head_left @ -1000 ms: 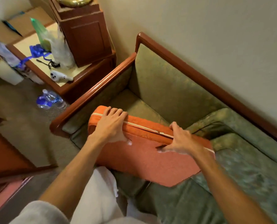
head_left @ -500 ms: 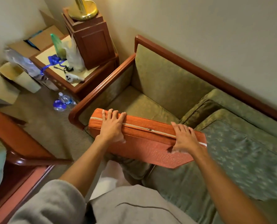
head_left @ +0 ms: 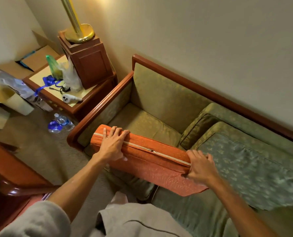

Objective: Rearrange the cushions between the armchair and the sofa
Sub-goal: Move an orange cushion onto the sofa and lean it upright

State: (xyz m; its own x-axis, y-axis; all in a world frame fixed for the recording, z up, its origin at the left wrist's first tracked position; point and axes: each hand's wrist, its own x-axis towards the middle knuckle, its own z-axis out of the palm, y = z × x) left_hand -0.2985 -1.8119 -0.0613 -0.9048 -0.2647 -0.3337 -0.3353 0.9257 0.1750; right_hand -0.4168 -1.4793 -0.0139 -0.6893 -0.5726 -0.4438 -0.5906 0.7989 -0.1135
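Observation:
An orange cushion (head_left: 152, 161) with a white zipper along its top edge stands on edge above the front of the green sofa (head_left: 147, 124). My left hand (head_left: 112, 145) grips its left end over the zipper. Its right end is pinched by my right hand (head_left: 200, 166). A green patterned cushion (head_left: 245, 168) lies flat on the sofa seat to the right, with an olive cushion (head_left: 198, 127) leaning behind it against the backrest. The wooden arm of an armchair (head_left: 14, 178) shows at the lower left.
A wooden side table (head_left: 73, 106) left of the sofa carries a lamp pedestal (head_left: 89, 64), plastic bags and a white controller (head_left: 68, 98). A water bottle (head_left: 60, 124) lies on the carpet beside it. Cardboard boxes (head_left: 14, 71) stand at the far left. The wall runs behind the sofa.
The cushion has risen and turned more onto its edge, showing less of its face. Both hands stayed clamped on it. The view has pulled back and up.

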